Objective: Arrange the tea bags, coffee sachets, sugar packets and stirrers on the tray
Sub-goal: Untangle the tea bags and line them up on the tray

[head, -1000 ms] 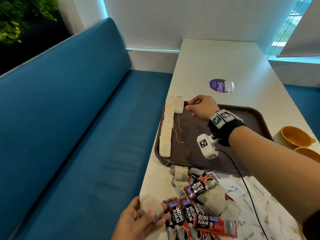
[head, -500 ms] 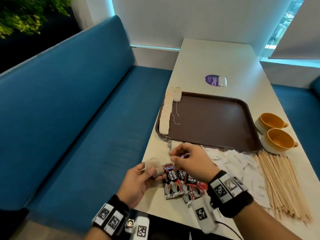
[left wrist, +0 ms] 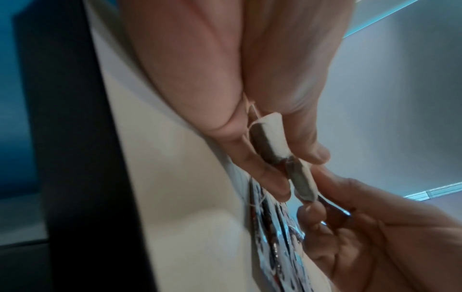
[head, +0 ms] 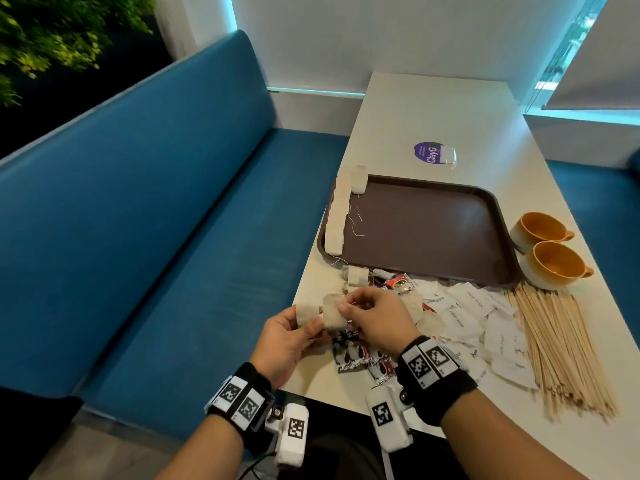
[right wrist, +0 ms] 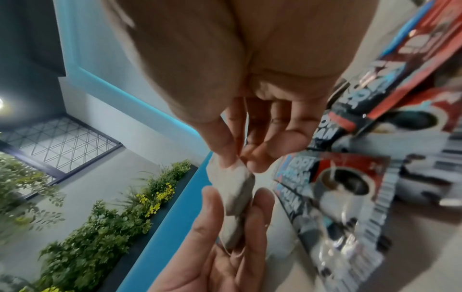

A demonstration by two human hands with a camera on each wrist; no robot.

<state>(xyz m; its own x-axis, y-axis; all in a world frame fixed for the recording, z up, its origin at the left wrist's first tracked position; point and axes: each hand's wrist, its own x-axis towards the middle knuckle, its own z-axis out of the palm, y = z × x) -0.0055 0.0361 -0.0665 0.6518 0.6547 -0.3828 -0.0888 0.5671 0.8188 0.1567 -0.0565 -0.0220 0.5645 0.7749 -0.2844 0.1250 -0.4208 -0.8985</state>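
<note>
While left hand [head: 284,336] grips one papery tea bag [head: 306,313], right hand [head: 377,317] pinches another [head: 333,315].

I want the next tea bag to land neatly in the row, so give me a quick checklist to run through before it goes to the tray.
1. Right hand pinches a tea bag: ok.
2. Left hand holds a second tea bag: ok.
3. The two bags are fully apart: cannot tell; their strings may be tangled.
4. Free space on the tray beside the row of tea bags: ok.
5. Row straight along the tray's left edge: ok.
</note>
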